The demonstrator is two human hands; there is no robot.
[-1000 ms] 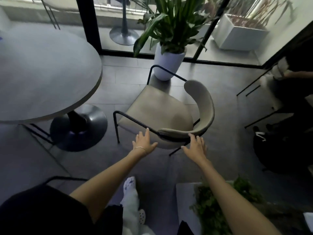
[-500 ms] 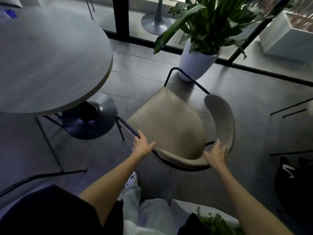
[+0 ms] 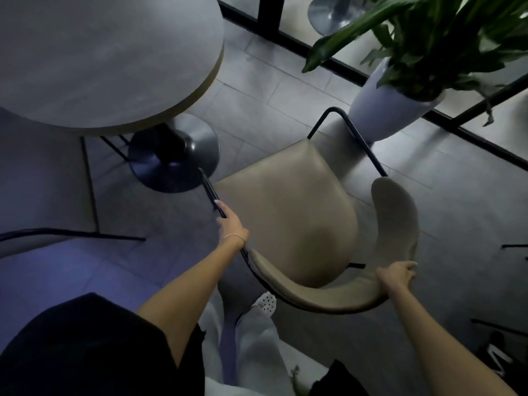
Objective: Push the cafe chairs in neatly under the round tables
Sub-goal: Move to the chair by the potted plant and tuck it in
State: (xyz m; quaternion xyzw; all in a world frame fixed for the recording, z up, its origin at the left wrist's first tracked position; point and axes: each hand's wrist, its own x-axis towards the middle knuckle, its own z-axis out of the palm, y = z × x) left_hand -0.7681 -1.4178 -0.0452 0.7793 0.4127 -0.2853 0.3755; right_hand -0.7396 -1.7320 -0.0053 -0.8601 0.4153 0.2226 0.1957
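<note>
A beige cafe chair (image 3: 288, 207) with a curved backrest and black metal arms stands on the grey floor, its seat pointing away from me. My left hand (image 3: 230, 222) is closed around the chair's left black arm rail. My right hand (image 3: 395, 277) grips the right part of the curved backrest. The round grey table (image 3: 94, 58) stands at the upper left on a dark pedestal base (image 3: 173, 155). The chair's front left corner lies close to that base, outside the tabletop's edge.
A large green plant in a white pot (image 3: 385, 110) stands just beyond the chair's right arm. A black window frame (image 3: 323, 57) runs behind it. Another chair's black frame (image 3: 71, 232) lies at the left. Dark chair legs (image 3: 511, 247) show at the right edge.
I have stepped closer. Both hands went from open and reaching to gripping the chair, left on the arm rail, right on the backrest. The chair now sits nearer the table base.
</note>
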